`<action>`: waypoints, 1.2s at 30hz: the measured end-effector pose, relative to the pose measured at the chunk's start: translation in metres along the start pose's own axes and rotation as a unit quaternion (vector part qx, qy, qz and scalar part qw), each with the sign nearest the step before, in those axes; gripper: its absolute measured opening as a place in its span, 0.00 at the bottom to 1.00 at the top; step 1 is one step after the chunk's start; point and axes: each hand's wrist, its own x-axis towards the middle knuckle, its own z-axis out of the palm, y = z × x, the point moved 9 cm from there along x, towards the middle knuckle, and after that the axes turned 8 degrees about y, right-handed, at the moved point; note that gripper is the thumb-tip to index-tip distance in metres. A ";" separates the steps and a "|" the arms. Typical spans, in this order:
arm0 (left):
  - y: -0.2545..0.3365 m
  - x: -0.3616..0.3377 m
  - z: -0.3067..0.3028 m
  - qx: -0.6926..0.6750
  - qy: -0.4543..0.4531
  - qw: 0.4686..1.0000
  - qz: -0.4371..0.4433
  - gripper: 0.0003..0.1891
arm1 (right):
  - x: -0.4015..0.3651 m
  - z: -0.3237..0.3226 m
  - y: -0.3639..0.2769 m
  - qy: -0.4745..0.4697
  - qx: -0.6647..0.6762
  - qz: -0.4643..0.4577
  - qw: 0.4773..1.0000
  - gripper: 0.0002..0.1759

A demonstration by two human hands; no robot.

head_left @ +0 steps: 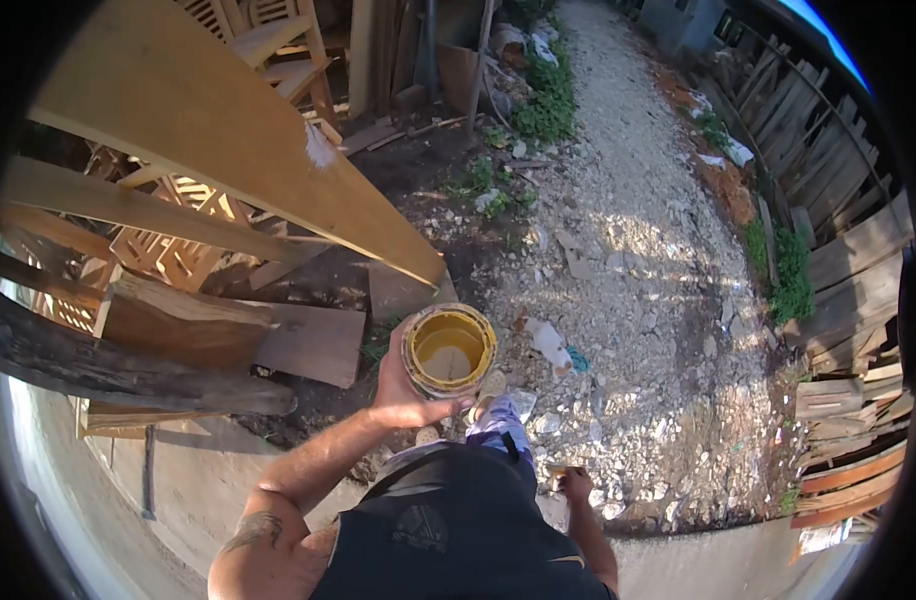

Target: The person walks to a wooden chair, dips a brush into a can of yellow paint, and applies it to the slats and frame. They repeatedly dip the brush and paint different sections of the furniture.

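Clamping the left hand (398,378) around the stained can (448,325), mouth upward, likely to avoid spills, and carrying the right hand (576,484) low, closed or apart impossible to tell.

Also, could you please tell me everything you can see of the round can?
The round, open-topped can looks like metal or plastic; I cannot tell which. Its rim is smeared with dried-looking yellow and brown drips, its inner wall is coated mustard yellow, and a paler patch shows at the bottom. How much it holds is unclear. No lid is on it. It is roughly upright, held up in front of the body by the left hand, whose fingers wrap its side.
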 end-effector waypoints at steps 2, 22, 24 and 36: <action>-0.014 0.021 0.007 0.009 0.011 1.000 0.007 0.62 | 0.021 0.009 -0.026 -0.005 -0.056 -0.004 0.998 0.14; -0.110 0.328 0.099 0.067 0.175 0.982 0.039 0.55 | 0.360 0.048 -0.403 -0.037 0.041 -0.027 0.998 0.08; -0.116 0.353 0.105 0.043 0.180 0.982 0.040 0.55 | 0.369 0.062 -0.421 -0.033 0.040 -0.042 0.998 0.09; -0.196 0.476 0.107 -0.019 0.193 0.980 0.036 0.53 | 0.392 0.180 -0.473 -0.095 -0.062 -0.019 0.993 0.12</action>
